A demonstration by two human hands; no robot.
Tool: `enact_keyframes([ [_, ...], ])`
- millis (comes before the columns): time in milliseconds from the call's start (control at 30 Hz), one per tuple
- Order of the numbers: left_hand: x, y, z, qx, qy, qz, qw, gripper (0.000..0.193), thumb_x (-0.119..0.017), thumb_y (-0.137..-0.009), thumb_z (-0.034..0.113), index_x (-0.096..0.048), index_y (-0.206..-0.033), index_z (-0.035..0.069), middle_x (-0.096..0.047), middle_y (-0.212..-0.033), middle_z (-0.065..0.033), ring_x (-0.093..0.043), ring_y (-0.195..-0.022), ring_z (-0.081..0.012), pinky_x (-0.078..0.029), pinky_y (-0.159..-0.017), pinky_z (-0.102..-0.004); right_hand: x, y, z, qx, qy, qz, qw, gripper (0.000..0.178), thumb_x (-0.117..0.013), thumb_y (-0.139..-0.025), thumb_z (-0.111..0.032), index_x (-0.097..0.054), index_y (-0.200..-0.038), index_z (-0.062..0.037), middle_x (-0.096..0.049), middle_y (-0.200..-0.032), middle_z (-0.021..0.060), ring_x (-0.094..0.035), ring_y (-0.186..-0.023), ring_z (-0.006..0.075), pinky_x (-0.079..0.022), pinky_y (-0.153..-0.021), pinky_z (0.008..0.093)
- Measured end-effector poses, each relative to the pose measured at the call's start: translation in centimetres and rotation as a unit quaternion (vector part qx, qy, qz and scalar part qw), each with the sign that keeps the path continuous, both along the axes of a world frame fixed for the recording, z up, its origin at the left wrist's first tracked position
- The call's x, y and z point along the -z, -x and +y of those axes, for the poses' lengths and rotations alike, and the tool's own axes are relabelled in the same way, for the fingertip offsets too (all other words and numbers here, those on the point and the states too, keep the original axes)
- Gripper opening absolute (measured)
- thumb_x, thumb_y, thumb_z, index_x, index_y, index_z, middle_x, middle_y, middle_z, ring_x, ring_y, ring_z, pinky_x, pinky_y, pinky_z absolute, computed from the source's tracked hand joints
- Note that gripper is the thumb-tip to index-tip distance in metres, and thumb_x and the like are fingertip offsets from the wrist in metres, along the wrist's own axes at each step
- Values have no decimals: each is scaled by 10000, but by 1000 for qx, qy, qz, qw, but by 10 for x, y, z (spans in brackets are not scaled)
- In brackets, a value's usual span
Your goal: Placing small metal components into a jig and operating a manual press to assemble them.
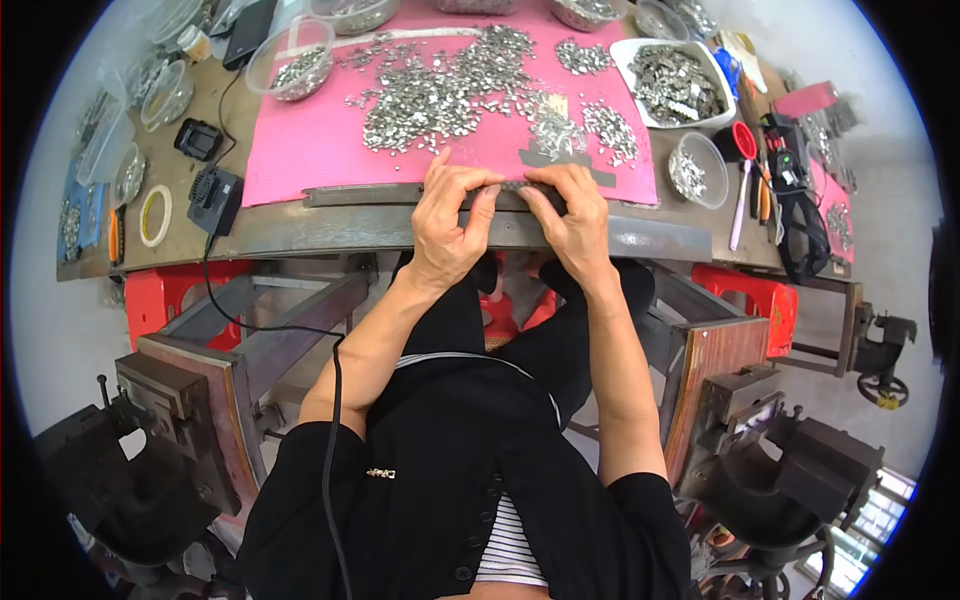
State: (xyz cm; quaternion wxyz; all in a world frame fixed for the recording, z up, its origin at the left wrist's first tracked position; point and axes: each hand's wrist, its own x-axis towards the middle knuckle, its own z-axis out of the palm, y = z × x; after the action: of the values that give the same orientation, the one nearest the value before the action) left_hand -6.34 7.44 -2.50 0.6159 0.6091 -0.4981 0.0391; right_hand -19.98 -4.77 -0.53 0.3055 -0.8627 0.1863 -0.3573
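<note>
At the near edge of the table, a long dark metal bar (365, 195) lies crosswise along the pink mat's border. My left hand (450, 220) is closed in a pinch over it, thumb against forefinger. Facing it, my right hand (572, 215) pinches too, its fingertips a short gap away. A short dark speckled strip (511, 187) shows between the two pinches, its ends under my fingertips; whether it is one piece or a row of small parts I cannot tell. Beyond my hands, a large heap of small silvery metal pieces (430, 100) spreads over the pink mat (290, 150).
A white tray (640, 110) of metal parts and a clear bowl (697, 170) stand right, beside a red cup (738, 140). Left are a black adapter (213, 200) with a cable and a tape roll (155, 215). Bench vises (170, 430) flank my lap.
</note>
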Motion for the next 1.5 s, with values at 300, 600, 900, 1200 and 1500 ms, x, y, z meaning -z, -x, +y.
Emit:
enact_keyframes([
  [300,-12,-72,34,-167,-166,-104,966,237,-664,-943,147,-723,-1166,96,-718,-1181,-78,-580,-1244,-307,-279,-1146,-588,7,0,4,37,69,3,997,181,-788,-822,-84,-716,-987,-61,-676,-957,61,-601,-911,266,-440,-805,374],
  [600,-25,-87,31,-138,-227,-130,955,89,-747,-865,180,-760,-944,141,-679,-922,-2,-585,-957,-236,-327,-999,-493,-17,-48,-1,-47,102,31,993,102,-727,-864,-78,-732,-963,-102,-622,-844,49,-608,-851,252,-420,-805,382],
  [900,-24,-96,18,-100,-251,-197,943,88,-741,-882,212,-746,-958,168,-606,-847,-7,-559,-911,-217,-309,-975,-470,-1,-100,-1,-88,149,75,982,68,-736,-870,-130,-739,-934,-108,-588,-818,53,-597,-824,245,-406,-799,390],
  [1200,-21,-94,15,-95,-239,-204,945,76,-746,-850,164,-738,-925,167,-606,-856,-14,-573,-944,-237,-323,-983,-541,-3,-94,-2,-84,190,90,974,82,-724,-860,-101,-673,-914,-66,-596,-821,58,-604,-813,255,-407,-805,388],
  [1500,-26,-97,20,-97,-256,-175,946,86,-751,-875,213,-737,-938,157,-599,-839,7,-550,-872,-201,-303,-964,-455,-10,-45,-9,-63,-6,70,996,73,-683,-888,-44,-618,-921,-29,-610,-850,82,-611,-750,255,-417,-796,390],
])
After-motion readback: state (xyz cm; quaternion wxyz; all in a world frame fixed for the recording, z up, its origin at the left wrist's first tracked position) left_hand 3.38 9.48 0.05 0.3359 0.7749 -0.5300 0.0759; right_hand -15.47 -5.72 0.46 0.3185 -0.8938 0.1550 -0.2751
